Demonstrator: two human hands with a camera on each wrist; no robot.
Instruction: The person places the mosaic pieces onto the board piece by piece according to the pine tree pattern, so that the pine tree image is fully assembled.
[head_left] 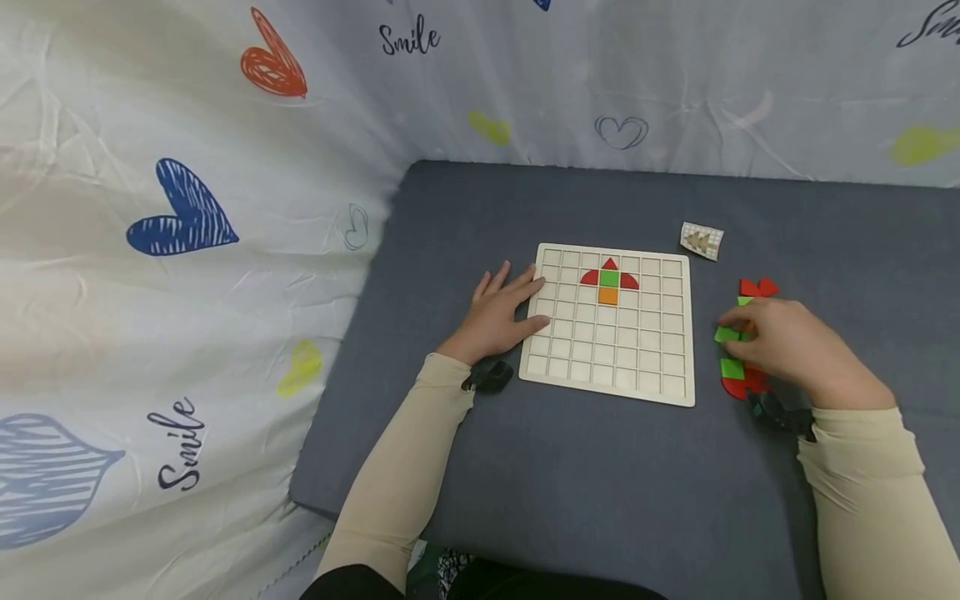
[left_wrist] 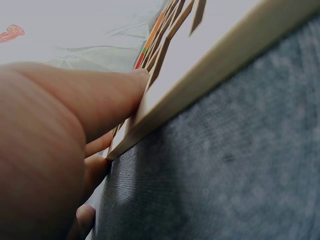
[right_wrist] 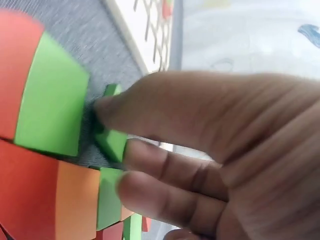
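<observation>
A pale wooden grid board (head_left: 570,350) lies on the table. Along its left edge rests my left hand (head_left: 497,321), fingers spread, thumb and fingertips touching the rim; the left wrist view shows the thumb over the board's edge (left_wrist: 165,115). Near the board's top sit a red triangle (head_left: 610,264), a green square (head_left: 609,278), an orange square (head_left: 607,296) and two red rounded pieces (head_left: 629,282). To the right, my right hand (head_left: 795,346) pinches a green block (right_wrist: 114,144) between thumb and finger, tilted among the loose pieces.
Loose red, green and orange pieces lie under and around the right hand, including a green block (head_left: 732,369) and red pieces (head_left: 759,287). A small printed card (head_left: 702,241) lies beyond the board's top right corner. A white printed curtain (head_left: 525,92) hangs behind the grey table (head_left: 465,217).
</observation>
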